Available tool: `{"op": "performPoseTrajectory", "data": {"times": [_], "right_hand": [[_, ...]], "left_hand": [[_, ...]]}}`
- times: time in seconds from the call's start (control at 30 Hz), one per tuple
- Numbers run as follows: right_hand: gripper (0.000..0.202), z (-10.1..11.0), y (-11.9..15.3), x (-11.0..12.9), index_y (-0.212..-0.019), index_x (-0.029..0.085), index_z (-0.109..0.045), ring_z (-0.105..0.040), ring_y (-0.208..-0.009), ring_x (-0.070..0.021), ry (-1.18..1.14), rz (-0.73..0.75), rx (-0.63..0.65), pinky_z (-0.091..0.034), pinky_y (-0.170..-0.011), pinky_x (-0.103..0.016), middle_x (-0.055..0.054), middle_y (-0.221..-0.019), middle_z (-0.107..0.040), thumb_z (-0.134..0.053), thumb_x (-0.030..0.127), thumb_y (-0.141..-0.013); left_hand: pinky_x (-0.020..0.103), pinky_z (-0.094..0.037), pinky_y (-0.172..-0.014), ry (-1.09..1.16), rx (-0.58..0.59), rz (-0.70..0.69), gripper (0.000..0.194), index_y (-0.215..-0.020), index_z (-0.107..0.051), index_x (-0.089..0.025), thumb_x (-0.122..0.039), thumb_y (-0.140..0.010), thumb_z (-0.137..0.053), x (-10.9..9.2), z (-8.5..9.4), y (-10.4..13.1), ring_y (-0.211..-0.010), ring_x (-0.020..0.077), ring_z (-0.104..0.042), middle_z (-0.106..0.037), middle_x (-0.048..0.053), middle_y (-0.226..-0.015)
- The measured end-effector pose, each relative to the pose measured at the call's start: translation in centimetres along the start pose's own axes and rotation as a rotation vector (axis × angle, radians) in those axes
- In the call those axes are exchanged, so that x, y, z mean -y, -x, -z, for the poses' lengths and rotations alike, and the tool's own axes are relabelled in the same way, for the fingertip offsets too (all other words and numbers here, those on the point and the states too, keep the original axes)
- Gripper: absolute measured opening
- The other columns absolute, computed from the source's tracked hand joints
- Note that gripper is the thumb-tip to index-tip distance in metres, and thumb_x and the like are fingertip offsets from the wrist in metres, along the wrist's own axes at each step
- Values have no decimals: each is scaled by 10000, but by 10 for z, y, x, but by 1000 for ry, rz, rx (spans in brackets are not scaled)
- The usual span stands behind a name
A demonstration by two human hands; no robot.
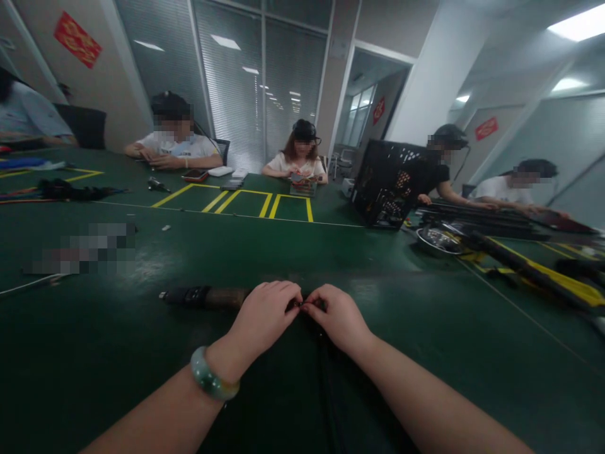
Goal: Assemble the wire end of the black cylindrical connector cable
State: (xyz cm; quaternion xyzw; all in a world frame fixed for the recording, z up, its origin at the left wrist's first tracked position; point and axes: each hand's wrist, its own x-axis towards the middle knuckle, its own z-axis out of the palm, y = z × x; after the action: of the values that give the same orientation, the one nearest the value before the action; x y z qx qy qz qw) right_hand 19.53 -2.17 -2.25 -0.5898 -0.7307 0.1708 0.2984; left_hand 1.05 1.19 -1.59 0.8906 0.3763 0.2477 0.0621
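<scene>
and left hand [267, 310] meets right hand [341, 315], fingertips pinching dark bit [301, 304], too small to identify. tool [227, 299] lies toward nine o'clock, looks stiff, fairly heavy; brown barrel likely best hold.

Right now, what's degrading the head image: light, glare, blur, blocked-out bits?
Head view: wide-angle bend tilts the door frames; foreground dim, so the dark part at the left hand and right hand barely separates from the green table; soft glare beyond the hands; ceiling light very bright; faces and one item at table left pixelated.
</scene>
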Motion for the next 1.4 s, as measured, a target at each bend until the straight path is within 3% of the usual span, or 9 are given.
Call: {"op": "performPoseTrajectory", "data": {"times": [0.17,0.33,0.6,0.73,0.93,1.03,1.17,1.3,1.4], "right_hand": [[65,-5,0,5,-866,224,-679,-594,-890,-158,67,30,-73,-476,-752,-268,-34,-1149,-537,-673,286,-846],[92,-7,-3,10,-911,210,-607,-594,-858,-173,238,52,22,-480,-745,-280,-18,-973,-591,-635,292,-880],[232,-6,-5,13,-1107,162,-514,-601,-878,-213,517,205,60,-503,-766,-327,-72,-1024,-599,-483,339,-959],[257,11,0,7,-1147,194,-493,-613,-886,-212,561,238,120,-495,-786,-334,-68,-1039,-613,-413,382,-991],[187,82,47,-42,-1065,263,-565,-617,-836,-173,737,-41,136,-450,-724,-249,-25,-1002,-627,-478,393,-963],[177,132,96,-80,-1014,246,-581,-609,-884,-190,817,-228,60,-426,-781,-270,-49,-989,-623,-427,328,-984],[207,195,174,-128,-1029,230,-550,-621,-879,-221,911,-531,-36,-419,-734,-305,-81,-1017,-616,-362,310,-993],[234,247,241,-167,-991,213,-536,-637,-890,-261,942,-804,-113,-416,-683,-328,-118,-1026,-626,-342,343,-990],[282,274,273,-193,-1003,191,-532,-636,-923,-290,944,-973,-183,-424,-699,-352,-162,-1059,-621,-302,354,-994]], "left_hand": [[378,-451,-810,-5,33,10,78,-877,-584,-217,-170,-824,-552,0,1,-1,-905,227,-608,-643,19,-935],[423,-453,-853,-19,41,-2,154,-911,-589,-240,-161,-796,-524,1,0,-1,-995,261,-602,-646,30,-1044],[465,-429,-978,-3,-13,-51,405,-1170,-546,-232,-292,-772,-592,11,-9,0,-1140,289,-551,-585,70,-1247],[483,-317,-1098,4,-49,-116,565,-1298,-472,-223,-429,-796,-630,6,-7,-1,-1236,295,-484,-534,80,-1331],[488,-214,-1157,41,-51,-198,623,-1391,-395,-249,-538,-862,-551,-8,2,-2,-1357,269,-342,-415,48,-1449],[529,-279,-1117,89,54,-136,598,-1406,-391,-272,-551,-888,-502,-3,-4,-1,-1352,288,-348,-397,49,-1463],[520,-450,-979,197,284,-64,512,-1354,-473,-321,-557,-900,-476,10,-19,1,-1253,307,-481,-467,47,-1412],[552,-406,-1008,212,349,-95,478,-1311,-524,-337,-564,-892,-488,18,-27,1,-1294,319,-431,-459,36,-1420],[563,-386,-1020,213,368,-86,487,-1324,-504,-351,-577,-893,-476,20,-29,-1,-1310,315,-409,-438,22,-1436]]}}
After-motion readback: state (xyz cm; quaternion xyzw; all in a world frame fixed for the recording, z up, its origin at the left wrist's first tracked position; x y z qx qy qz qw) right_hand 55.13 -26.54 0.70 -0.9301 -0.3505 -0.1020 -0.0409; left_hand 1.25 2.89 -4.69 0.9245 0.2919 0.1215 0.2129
